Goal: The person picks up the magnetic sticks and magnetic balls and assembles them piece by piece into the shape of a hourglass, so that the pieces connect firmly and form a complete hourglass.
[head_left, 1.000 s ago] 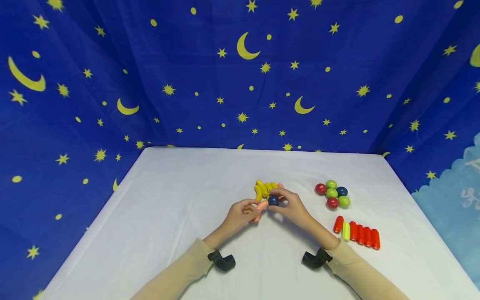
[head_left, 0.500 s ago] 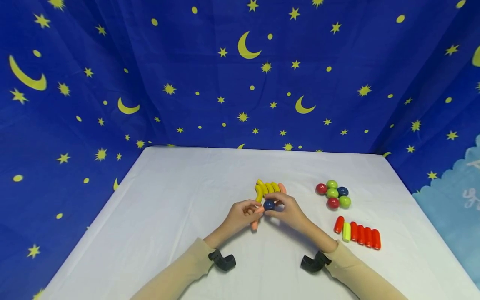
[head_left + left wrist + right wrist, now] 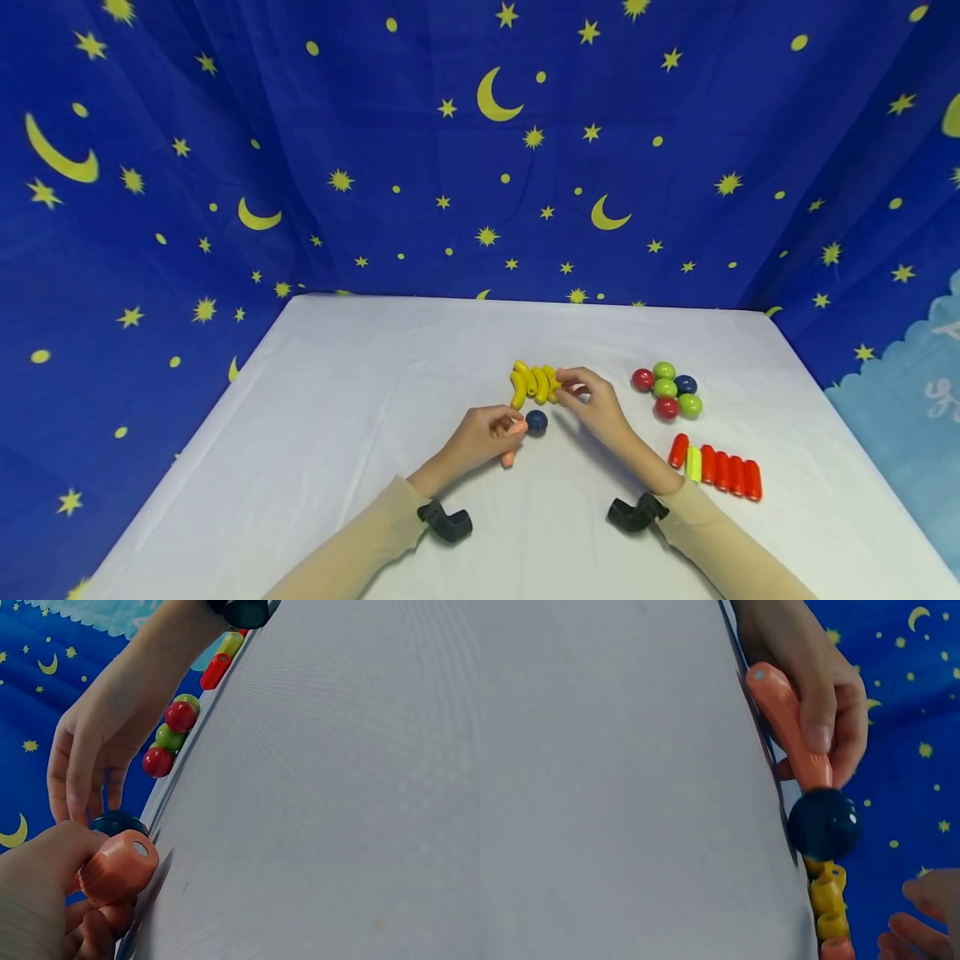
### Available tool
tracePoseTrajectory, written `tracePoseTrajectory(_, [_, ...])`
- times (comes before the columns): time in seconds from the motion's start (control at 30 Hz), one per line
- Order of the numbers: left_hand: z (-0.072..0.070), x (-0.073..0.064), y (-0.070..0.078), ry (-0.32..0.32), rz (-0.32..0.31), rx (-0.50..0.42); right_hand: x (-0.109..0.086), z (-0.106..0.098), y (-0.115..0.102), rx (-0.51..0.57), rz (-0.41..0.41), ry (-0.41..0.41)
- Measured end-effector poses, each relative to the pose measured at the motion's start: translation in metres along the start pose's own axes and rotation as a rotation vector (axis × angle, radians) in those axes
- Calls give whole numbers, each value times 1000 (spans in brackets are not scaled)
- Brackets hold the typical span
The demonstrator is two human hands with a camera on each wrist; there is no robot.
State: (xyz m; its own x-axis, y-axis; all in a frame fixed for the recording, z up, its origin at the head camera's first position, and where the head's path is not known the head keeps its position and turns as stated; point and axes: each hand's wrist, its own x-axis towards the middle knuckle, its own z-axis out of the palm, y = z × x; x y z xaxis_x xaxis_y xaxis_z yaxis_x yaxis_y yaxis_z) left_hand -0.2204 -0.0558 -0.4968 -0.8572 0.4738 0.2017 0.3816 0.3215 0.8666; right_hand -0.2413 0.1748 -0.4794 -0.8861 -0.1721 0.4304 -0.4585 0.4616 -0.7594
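Observation:
My left hand pinches an orange ribbed stick between thumb and fingers; a small silvery disc shows on its end. Against the stick's other end sits a dark blue ball, clear of all fingers. Beyond the ball, my right hand reaches with parted, bent fingers to the right end of a row of yellow toy bananas. In the right wrist view, a second orange piece ends that row, with a gap between it and the right fingers. The head view hides this piece behind the hand.
To the right, red, green and blue balls lie clustered on the white-covered table. Nearer me is a row of red sticks with one yellow-green stick. A blue star-patterned curtain hangs behind the table.
My right hand has let go of the dark blue ball and moved back and right to the bananas' end. The ball has shifted slightly left and nearer me. My left hand stays almost in place.

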Motion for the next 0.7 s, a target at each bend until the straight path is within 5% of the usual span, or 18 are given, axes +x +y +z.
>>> tracePoseTrajectory(0.37, [0,-1,1,46,35,28,5,-3,17,-45,94,53])
tracePoseTrajectory(0.7, [-2,-1,-3,47,63,60,8,-3,23,-80,206,3])
